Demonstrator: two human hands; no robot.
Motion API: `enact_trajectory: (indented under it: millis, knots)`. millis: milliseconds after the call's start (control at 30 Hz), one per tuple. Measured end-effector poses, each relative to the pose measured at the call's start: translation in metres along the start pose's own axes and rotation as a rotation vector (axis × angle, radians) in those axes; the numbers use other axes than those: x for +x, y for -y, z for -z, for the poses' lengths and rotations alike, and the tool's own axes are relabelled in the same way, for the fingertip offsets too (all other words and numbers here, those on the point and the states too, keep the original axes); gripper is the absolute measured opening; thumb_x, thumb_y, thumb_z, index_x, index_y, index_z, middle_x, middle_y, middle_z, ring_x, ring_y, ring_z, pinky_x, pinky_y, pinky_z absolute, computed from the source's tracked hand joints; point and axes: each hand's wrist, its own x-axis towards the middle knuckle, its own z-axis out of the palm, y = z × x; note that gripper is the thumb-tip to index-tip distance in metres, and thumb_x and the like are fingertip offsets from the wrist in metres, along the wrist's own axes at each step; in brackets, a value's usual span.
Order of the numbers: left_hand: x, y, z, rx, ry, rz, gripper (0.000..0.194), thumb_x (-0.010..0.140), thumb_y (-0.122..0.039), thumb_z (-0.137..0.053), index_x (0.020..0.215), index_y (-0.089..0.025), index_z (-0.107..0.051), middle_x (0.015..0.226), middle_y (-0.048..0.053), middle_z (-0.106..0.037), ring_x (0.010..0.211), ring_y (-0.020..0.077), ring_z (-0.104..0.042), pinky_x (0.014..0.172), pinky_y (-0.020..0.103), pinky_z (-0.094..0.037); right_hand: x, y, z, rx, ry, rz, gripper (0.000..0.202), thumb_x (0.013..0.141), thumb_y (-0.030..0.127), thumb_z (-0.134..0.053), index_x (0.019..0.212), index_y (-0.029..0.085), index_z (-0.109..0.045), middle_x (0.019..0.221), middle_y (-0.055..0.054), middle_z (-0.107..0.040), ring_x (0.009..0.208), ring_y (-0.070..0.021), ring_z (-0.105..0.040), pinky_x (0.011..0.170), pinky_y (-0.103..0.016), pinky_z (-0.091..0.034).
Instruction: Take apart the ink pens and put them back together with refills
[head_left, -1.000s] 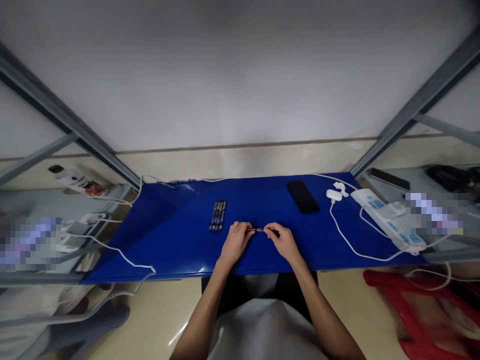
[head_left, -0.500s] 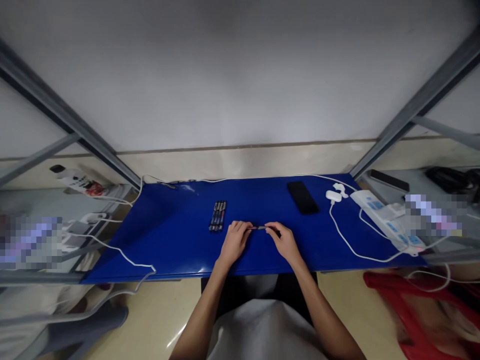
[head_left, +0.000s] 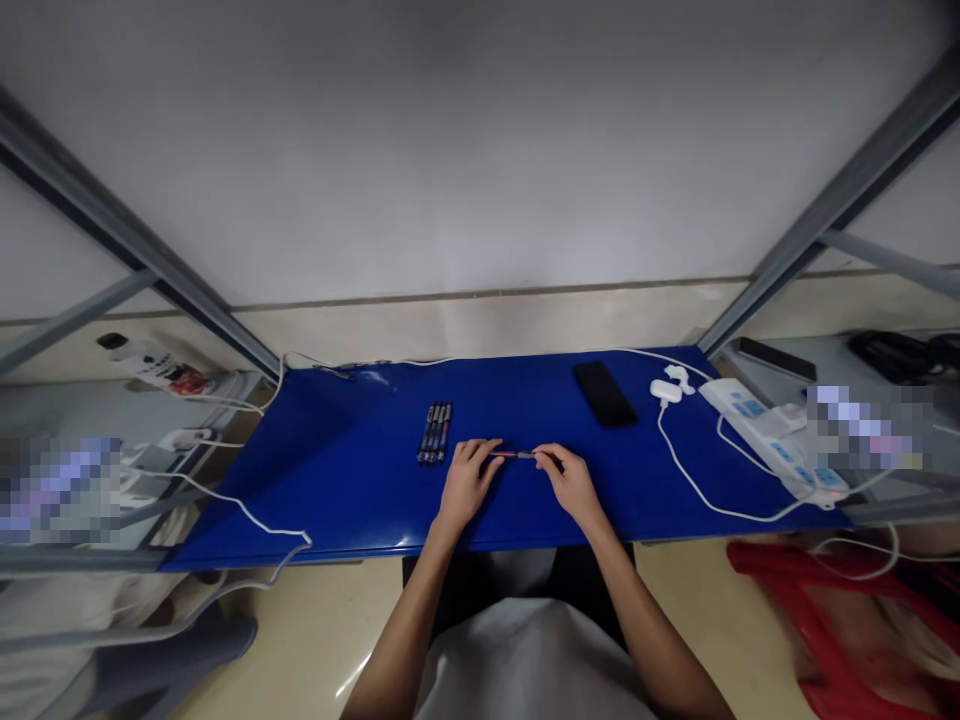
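Observation:
A slim pen (head_left: 516, 455) with a reddish left part and a greyish right part lies level between my two hands, just above or on the blue tabletop (head_left: 360, 500). My left hand (head_left: 469, 480) pinches its left end between thumb and fingers. At the other end, the fingertips of my right hand (head_left: 564, 478) close on the pen's tip. Several dark pens (head_left: 435, 433) rest side by side in a row, a little to the left of my left hand.
Behind my right hand lies a black phone (head_left: 604, 394). Farther right are a white earbud case (head_left: 666, 391) on a cable and a white power strip (head_left: 776, 445). A bottle (head_left: 154, 362) stands on the left-hand shelf, and a red stool (head_left: 802, 620) is at the lower right.
My left fingers have shifted along the pen and uncovered more of its reddish part. My right hand has moved very slightly right. The row of pens and the phone stay put.

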Motion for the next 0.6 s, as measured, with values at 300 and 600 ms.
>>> enact_trajectory:
  millis: [300,600]
  knots:
    - [0.0014,-0.0019,0.0048,-0.038,0.106,0.020,0.027,0.099,-0.037,-0.041,0.099,-0.022,-0.064,0.094,0.003,-0.065,0.090,0.0180,-0.054,0.087,0.034,-0.040,0.0013,-0.0025,-0.0001,0.002,-0.040,0.043,0.022,0.093,0.035,-0.051,0.103,0.024,-0.067,0.104,-0.006,-0.069,0.097,-0.0228,-0.064,0.088,-0.037,-0.049]
    - [0.0011,0.0006,0.0047,-0.110,0.142,0.047,0.032,0.098,-0.043,-0.041,0.107,-0.024,-0.066,0.102,0.004,-0.068,0.091,0.0190,-0.056,0.087,0.036,-0.038,0.0021,-0.0035,0.0001,-0.014,-0.079,0.035,0.023,0.093,0.037,-0.052,0.103,0.024,-0.067,0.105,-0.006,-0.069,0.097,-0.0227,-0.064,0.087,-0.036,-0.049]
